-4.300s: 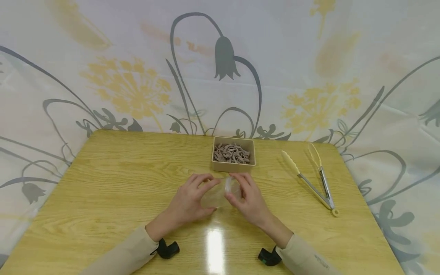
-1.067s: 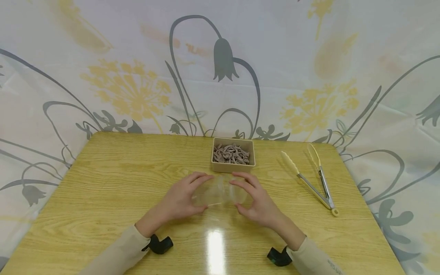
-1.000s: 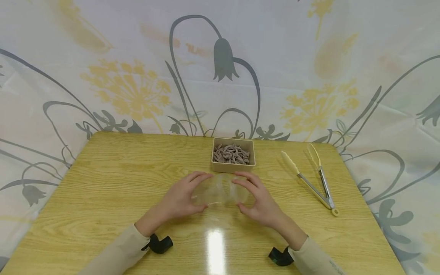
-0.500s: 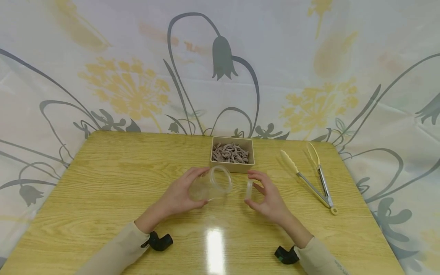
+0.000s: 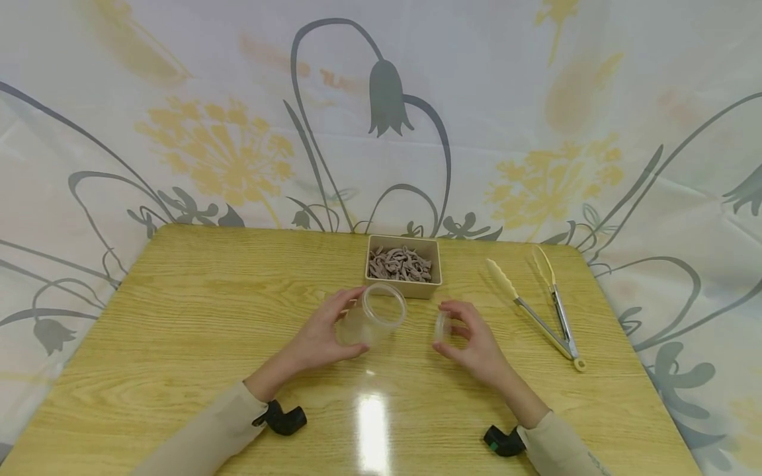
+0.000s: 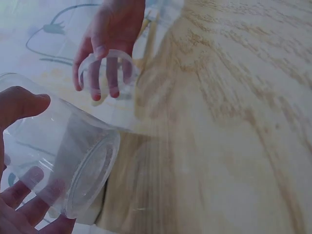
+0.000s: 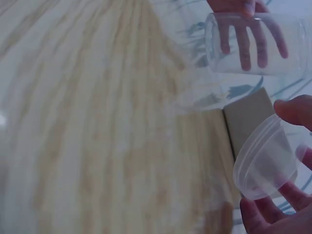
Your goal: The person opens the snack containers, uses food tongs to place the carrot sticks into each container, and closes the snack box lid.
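Note:
A clear plastic jar point(image 5: 381, 311) is gripped by my left hand point(image 5: 321, 334), its round mouth tilted up and to the right. In the left wrist view the thumb lies on one side of the clear wall and the fingers curl round the other; nothing shows inside the jar. My right hand point(image 5: 476, 344) pinches a translucent round lid point(image 7: 265, 158) by its rim, held on edge and apart from the jar. Just behind the jar, a beige rectangular box point(image 5: 405, 289) holds greyish-brown strips point(image 5: 400, 264) in a heap.
Tongs point(image 5: 550, 324) with cream tips and metal arms lie spread on the right of the wooden table point(image 5: 208, 297). A flower-printed cloth point(image 5: 488, 86) hangs behind the table's back edge. Glare shines on the wood at the front middle.
The lid has come off the jar and moved right with my right hand. My left hand has tipped the jar so its mouth shows. The box and tongs stay put.

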Demonstrator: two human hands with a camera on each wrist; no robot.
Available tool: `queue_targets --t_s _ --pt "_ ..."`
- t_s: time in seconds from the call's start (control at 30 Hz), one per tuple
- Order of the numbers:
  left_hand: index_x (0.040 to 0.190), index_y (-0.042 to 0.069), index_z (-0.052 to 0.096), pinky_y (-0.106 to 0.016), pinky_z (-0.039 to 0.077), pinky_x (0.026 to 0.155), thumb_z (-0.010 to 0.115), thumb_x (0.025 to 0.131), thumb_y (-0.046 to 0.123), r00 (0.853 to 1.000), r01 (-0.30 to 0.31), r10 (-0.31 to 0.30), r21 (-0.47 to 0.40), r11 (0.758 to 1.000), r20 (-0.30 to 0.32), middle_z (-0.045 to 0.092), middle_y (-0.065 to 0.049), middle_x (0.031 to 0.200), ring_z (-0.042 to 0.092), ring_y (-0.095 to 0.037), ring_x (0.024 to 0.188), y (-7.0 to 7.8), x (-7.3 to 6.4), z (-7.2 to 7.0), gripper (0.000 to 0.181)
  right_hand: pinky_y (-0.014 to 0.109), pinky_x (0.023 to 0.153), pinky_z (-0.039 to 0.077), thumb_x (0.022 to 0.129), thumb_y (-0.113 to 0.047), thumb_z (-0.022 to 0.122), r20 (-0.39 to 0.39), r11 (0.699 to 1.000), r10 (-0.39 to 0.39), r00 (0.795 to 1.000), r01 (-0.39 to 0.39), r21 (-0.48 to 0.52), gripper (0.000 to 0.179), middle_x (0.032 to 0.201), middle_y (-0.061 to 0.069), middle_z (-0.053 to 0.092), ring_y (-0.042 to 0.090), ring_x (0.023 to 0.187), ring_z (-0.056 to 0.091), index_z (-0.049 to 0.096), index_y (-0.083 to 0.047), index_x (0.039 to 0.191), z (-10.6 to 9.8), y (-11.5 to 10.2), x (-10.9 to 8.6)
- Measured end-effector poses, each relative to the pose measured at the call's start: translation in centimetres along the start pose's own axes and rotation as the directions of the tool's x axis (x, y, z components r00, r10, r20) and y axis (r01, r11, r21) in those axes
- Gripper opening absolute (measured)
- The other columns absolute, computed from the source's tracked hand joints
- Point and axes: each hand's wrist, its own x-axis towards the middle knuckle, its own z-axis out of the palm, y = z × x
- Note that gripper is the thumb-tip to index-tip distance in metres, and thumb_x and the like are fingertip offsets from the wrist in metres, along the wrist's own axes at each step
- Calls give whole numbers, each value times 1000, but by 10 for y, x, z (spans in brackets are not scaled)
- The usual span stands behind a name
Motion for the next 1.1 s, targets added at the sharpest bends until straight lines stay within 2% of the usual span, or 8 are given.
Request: queue_targets --t_s 0.17,0.33,0.4,0.53,0.6,0.63,0.77,1.1 --pt "149 7 40 -53 47 101 89 70 12 999 44 -43 -72 996 5 51 -13 138 52 -35 125 -2 0 4 93 50 83 56 75 -1 85 16 991 8 1000 -6 -134 65 133 22 51 39 115 53 56 3 134 1 6 -1" --pt "149 6 39 -50 45 104 89 70 8 999 54 -54 -103 993 1 52 -15 136 53 -36 124 -5 0 8 93 39 83 49 81 -13 84 46 975 47 998 -35 -219 63 131 14 53 30 113 52 59 -5 137 2 11 0" --pt "149 4 39 -49 44 105 89 71 5 998 65 -65 -123 990 -1 51 -19 136 54 -38 124 0 1 8 93 41 85 47 81 -16 84 52 971 47 998 -33 -238 62 129 12 54 29 113 52 59 -6 137 2 14 1" --pt "149 1 38 -51 43 107 89 71 2 997 73 -74 -153 986 2 49 -20 138 52 -40 126 1 3 9 93 51 94 44 80 -19 85 57 966 64 996 -48 -253 64 128 13 54 33 118 49 59 -6 137 3 18 3" --pt "149 0 38 -53 42 107 89 71 3 997 70 -71 -151 986 4 50 -21 138 51 -40 127 0 4 10 92 54 96 43 79 -19 85 53 966 74 996 -59 -253 66 129 14 53 35 120 48 59 -4 137 4 18 3" --pt "148 1 39 -52 41 108 89 71 4 998 61 -61 -148 987 2 51 -19 138 51 -38 128 -6 3 12 93 55 97 42 79 -19 85 51 966 78 996 -63 -253 66 130 14 53 35 121 47 59 -4 137 4 19 3" --pt "148 1 39 -52 40 109 90 70 5 998 61 -62 -155 986 1 53 -19 138 50 -36 129 -10 2 14 93 56 97 41 77 -18 86 33 961 71 997 -59 -270 66 130 16 51 37 121 44 59 -2 136 8 19 0" --pt "150 10 38 -50 45 104 89 73 6 995 95 -91 -165 982 32 51 -14 140 52 -34 127 -14 2 18 93 58 98 38 73 -20 89 7 952 74 997 -68 -298 71 129 17 51 38 122 40 59 -3 136 13 19 -3"
